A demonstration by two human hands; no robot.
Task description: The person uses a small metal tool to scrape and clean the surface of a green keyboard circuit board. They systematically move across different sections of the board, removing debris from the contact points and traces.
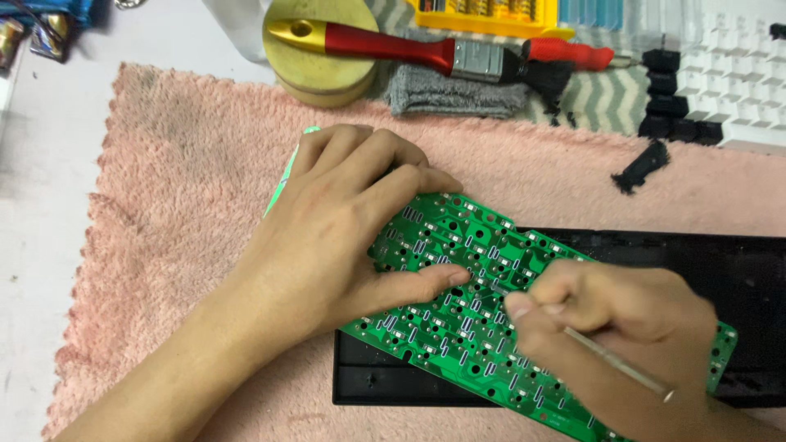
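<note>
A red-handled brush [409,49] and black keycaps [667,106] lie far off. The left hand [344,221] presses flat on the green circuit board [458,327], whose long axis runs far-left to near-right over a black case [737,270]; the right hand [606,327] pinches a thin metal tool [614,360].

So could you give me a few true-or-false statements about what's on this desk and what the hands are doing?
1. The left hand presses down on a green circuit board. True.
2. The right hand holds a pair of scissors. False: it pinches a thin metal tool, its tip at the board.
3. The board lies partly over a black tray-like case. True.
4. Everything rests on a blue plastic sheet. False: a fluffy pink towel lies underneath.
5. A red-handled brush lies across a round tin at the top. True.
6. The white keycaps are stacked on the board. False: they sit apart, at the top right.
</note>
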